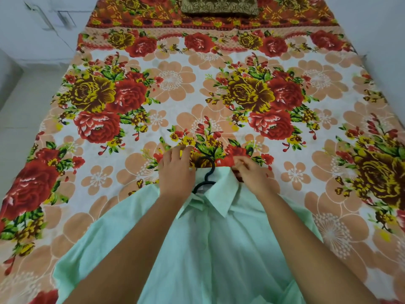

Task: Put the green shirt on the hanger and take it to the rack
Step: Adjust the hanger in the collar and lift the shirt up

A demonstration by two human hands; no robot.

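**Both hands at the collar, hanger already inside the shirt**

The right fingers (242, 161) are curled tight and pinch the back edge of the collar (223, 194); the right hand (251, 174) sits just beside the hanger's hook. The left fingers (180, 151) reach forward, bent at the tips, over the far side of the collar; the left hand (176, 172) covers the cloth there, and I cannot tell whether it grips the fabric or only presses it flat.

Between the two hands the black hanger (210, 173) shows only its hook and neck, rising out of the collar opening; its arms are hidden under the cloth. The green shirt (219, 249) lies front-up on the floral bedsheet (197, 95), collar away from the person, body spread towards the near edge of the bed.

The shirt looks thin, light and limp; it will sag and may slide off a smooth hanger if one shoulder sits crooked; the collar is the stiffest part and a fair place to tug it square. For carrying, the hook is probably the right hold, since it bears the whole weight; grabbing the cloth alone would likely pull it askew. No rack is in view.
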